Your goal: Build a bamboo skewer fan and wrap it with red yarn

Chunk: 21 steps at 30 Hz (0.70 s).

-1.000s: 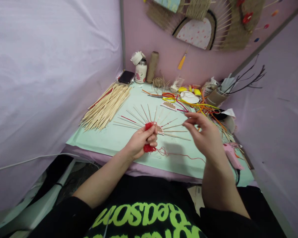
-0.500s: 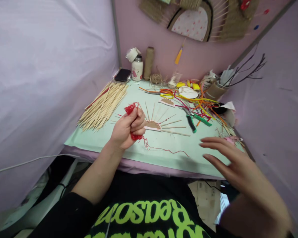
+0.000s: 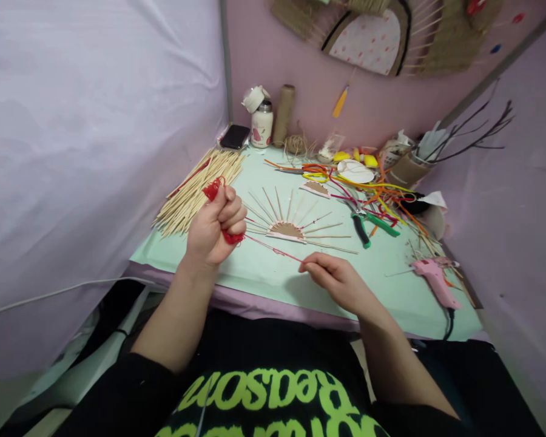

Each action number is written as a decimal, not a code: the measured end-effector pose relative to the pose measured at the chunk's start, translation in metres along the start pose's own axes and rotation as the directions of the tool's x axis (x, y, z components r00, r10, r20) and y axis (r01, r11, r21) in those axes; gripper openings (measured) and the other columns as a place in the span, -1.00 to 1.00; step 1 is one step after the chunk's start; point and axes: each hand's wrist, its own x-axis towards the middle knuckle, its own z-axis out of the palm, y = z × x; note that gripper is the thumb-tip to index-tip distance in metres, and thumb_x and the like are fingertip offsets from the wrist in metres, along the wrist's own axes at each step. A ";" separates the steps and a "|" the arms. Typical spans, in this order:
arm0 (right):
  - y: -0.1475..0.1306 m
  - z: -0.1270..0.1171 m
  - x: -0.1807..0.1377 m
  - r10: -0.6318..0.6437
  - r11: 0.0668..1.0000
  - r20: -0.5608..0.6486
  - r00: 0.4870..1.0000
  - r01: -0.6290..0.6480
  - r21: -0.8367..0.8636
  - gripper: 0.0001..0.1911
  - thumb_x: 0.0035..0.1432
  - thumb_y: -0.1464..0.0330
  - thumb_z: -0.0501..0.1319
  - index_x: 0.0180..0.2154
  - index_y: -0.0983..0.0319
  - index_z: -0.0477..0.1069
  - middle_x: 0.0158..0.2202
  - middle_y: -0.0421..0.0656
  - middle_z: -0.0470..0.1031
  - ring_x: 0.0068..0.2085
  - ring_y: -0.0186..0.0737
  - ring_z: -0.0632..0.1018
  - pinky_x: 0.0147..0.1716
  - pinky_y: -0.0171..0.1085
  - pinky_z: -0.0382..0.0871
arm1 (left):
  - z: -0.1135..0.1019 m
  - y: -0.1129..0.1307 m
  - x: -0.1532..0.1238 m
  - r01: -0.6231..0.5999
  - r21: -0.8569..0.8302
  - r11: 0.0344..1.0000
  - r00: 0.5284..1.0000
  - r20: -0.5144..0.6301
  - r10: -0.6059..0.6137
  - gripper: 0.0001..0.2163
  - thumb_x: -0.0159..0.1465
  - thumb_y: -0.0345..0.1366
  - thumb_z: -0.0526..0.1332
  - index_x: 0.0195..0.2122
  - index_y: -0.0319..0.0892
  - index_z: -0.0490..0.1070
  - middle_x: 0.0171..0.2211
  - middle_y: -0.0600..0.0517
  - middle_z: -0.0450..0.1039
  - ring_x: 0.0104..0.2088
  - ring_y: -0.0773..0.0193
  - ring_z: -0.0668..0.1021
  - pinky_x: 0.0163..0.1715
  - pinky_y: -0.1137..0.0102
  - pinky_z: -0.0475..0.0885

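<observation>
My left hand [image 3: 213, 227] is closed in a fist round a bundle of red yarn [image 3: 213, 189], which pokes out above and below the fingers. A strand of that red yarn [image 3: 273, 249] runs taut from the fist to my right hand [image 3: 337, 280], which pinches its end just above the mint-green mat [image 3: 255, 267]. Behind the strand lies a fan of thin wooden sticks glued to a half-round cardboard piece [image 3: 287, 229], flat on the mat between my hands.
A heap of wooden sticks [image 3: 200, 188] lies at the left. Green-handled pliers [image 3: 368, 223], coloured cords [image 3: 368, 188] and a pink glue gun [image 3: 434, 279] lie to the right. A phone [image 3: 235, 136], a bottle [image 3: 261, 124] and a twine spool [image 3: 284, 115] stand at the back wall.
My left hand moved left and lifted with the yarn bundle. My right hand swung out to the right, then came back in and pinched the loose strand, which now runs taut.
</observation>
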 end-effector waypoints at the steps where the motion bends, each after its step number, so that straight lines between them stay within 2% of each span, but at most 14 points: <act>1: 0.002 -0.009 -0.008 0.016 0.999 -0.038 0.999 -0.018 -0.035 -0.70 0.31 0.20 0.07 -0.31 0.20 0.49 -0.42 -0.20 0.51 -0.40 -0.27 0.48 -0.37 -0.31 0.38 | -0.003 0.000 0.002 -0.010 -0.005 1.000 1.000 -0.004 0.010 -0.67 0.44 -0.22 0.03 -0.47 -0.21 0.27 -0.67 0.22 -0.10 -0.72 0.53 0.03 -0.75 0.62 -0.02; 6: 0.005 -0.048 -0.043 0.049 0.980 -0.239 0.970 -0.094 -0.177 -0.70 0.26 0.15 0.11 -0.35 0.17 0.48 -0.44 -0.18 0.52 -0.44 -0.25 0.48 -0.42 -0.30 0.39 | -0.010 -0.002 0.007 -0.032 -0.041 0.999 0.999 0.003 0.032 -0.64 0.47 -0.25 -0.05 -0.47 -0.22 0.29 -0.67 0.22 -0.11 -0.72 0.52 0.04 -0.76 0.61 -0.01; 8: 0.008 -0.058 -0.054 0.051 0.970 -0.266 0.963 -0.111 -0.215 -0.68 0.26 0.11 0.11 -0.35 0.17 0.49 -0.48 -0.17 0.50 -0.48 -0.24 0.47 -0.46 -0.30 0.39 | -0.009 -0.003 0.008 -0.024 -0.047 0.999 1.000 0.002 0.024 -0.64 0.47 -0.25 -0.05 -0.47 -0.22 0.29 -0.68 0.22 -0.11 -0.72 0.51 0.04 -0.76 0.61 -0.02; 10: 0.014 -0.065 -0.061 0.066 0.960 -0.192 0.979 -0.115 -0.257 -0.65 0.28 0.09 0.09 -0.33 0.16 0.50 -0.47 -0.16 0.52 -0.47 -0.22 0.49 -0.46 -0.28 0.41 | -0.007 -0.005 0.007 -0.011 -0.050 0.999 1.000 -0.002 0.011 -0.65 0.46 -0.24 -0.02 -0.47 -0.22 0.29 -0.68 0.22 -0.10 -0.73 0.52 0.04 -0.76 0.61 -0.02; 12: 0.023 -0.069 -0.064 0.065 0.939 -0.068 0.996 -0.085 -0.334 -0.67 0.27 0.07 0.11 -0.24 0.14 0.52 -0.33 -0.11 0.58 -0.33 -0.15 0.56 -0.32 -0.22 0.48 | -0.004 -0.008 0.006 0.001 -0.050 0.999 1.000 -0.002 -0.001 -0.67 0.45 -0.23 0.01 -0.47 -0.21 0.29 -0.68 0.23 -0.10 -0.73 0.52 0.04 -0.76 0.62 -0.02; 14: 0.029 -0.068 -0.062 0.023 0.898 -0.036 0.999 -0.037 -0.439 -0.65 0.23 0.05 0.17 -0.11 0.11 0.51 -0.11 -0.05 0.57 -0.10 -0.03 0.57 -0.10 -0.07 0.46 | -0.002 -0.011 0.005 0.016 -0.044 0.999 1.000 0.001 -0.016 -0.68 0.44 -0.23 0.03 -0.47 -0.21 0.29 -0.68 0.23 -0.11 -0.73 0.52 0.04 -0.76 0.62 -0.01; 16: 0.028 -0.062 -0.055 -0.055 0.865 -0.127 0.990 -0.016 -0.502 -0.62 0.21 0.06 0.19 -0.03 0.11 0.47 0.02 -0.01 0.51 0.04 0.05 0.51 0.04 0.05 0.37 | 0.000 -0.013 0.004 0.028 -0.041 0.999 1.000 0.000 -0.028 -0.68 0.44 -0.23 0.04 -0.47 -0.21 0.28 -0.68 0.23 -0.11 -0.73 0.52 0.03 -0.76 0.63 -0.01; 18: 0.018 -0.050 -0.044 -0.128 0.877 -0.233 0.964 0.000 -0.480 -0.67 0.26 0.12 0.16 -0.04 0.12 0.45 0.01 -0.02 0.50 0.05 0.02 0.50 0.05 0.04 0.35 | 0.000 -0.013 0.003 0.029 -0.047 0.999 1.000 -0.005 -0.029 -0.67 0.45 -0.23 0.02 -0.47 -0.21 0.28 -0.68 0.23 -0.10 -0.73 0.52 0.03 -0.76 0.63 -0.01; 21: -0.001 -0.025 -0.025 -0.209 0.915 -0.262 0.942 0.094 -0.392 -0.82 0.29 0.24 0.15 -0.13 0.14 0.44 -0.09 -0.07 0.52 -0.01 -0.07 0.51 0.00 -0.06 0.34 | -0.002 -0.011 0.003 0.020 -0.063 0.998 1.000 -0.008 -0.021 -0.67 0.46 -0.23 0.00 -0.46 -0.21 0.28 -0.68 0.22 -0.08 -0.73 0.52 0.05 -0.76 0.62 -0.01</act>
